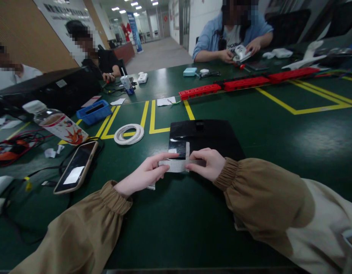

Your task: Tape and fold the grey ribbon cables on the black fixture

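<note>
My left hand [144, 177] and my right hand [206, 163] both pinch a flat white ribbon strip [174, 165] just above the green table [267, 137]. The strip joins a small glossy black piece [178, 147] at the near edge of a flat black panel [206, 136] lying on the table. Each hand's fingers are closed on one end of the strip. A scrap of white paper [151, 187] shows under my left hand.
A phone [76, 166] with cables lies at the left, beside a tipped bottle [57, 122], a blue tray [94, 111] and a white tape roll [129, 134]. Red blocks [244, 83] line the far side. Three other people sit around the table.
</note>
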{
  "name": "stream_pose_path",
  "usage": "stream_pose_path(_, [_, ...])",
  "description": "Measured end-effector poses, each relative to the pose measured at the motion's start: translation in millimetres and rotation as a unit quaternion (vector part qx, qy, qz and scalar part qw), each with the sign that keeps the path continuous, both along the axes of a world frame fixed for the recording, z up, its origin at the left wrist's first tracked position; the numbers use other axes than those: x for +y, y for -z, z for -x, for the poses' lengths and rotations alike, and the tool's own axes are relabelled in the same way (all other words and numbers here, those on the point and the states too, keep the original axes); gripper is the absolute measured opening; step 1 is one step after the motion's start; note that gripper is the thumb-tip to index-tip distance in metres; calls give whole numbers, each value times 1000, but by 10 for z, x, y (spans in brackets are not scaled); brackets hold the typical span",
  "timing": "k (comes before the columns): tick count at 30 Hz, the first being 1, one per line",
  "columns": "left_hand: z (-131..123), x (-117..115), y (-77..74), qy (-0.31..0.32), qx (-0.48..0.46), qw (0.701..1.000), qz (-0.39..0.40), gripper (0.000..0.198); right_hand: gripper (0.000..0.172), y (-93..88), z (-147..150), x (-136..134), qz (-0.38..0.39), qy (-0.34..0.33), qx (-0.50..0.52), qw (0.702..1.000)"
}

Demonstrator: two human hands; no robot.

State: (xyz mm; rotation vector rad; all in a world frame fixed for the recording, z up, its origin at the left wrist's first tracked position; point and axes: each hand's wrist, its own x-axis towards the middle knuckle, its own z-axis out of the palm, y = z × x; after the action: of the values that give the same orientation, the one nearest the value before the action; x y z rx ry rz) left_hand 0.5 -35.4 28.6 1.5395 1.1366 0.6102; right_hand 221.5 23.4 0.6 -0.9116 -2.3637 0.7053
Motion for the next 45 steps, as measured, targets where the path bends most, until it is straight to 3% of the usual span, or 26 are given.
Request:
stream_pose_path(12, [-36,28,25,4,29,999,-36,43,30,-63,-64,-1,34,11,-10,999])
stream_pose_path(17, [-11,27,78,-22,3,1000,0,52,30,-40,-32,-11,8,13,-74,997])
stream_pose_path(21, [38,46,106,-40,-19,999,-27,51,36,-171,-101,-18,36,11,-132,991])
stream_pose_path(27, [82,53,86,-85,-29,995,-37,47,33,-418,-508,99,224,-68,-4,972])
stream_pose_path(32, [73,95,78,-126,-49,991,-18,46,33,-347,-750,130,349,-45,120,929])
stream_pose_path(38, [68,129,76,-154,-53,987,-11,44,33,-228,-779,180,339,-11,125,933])
stream_pose_path(45, [-43,225,146,-194,-79,977,-33,41,31,-226,-754,141,283,33,137,949])
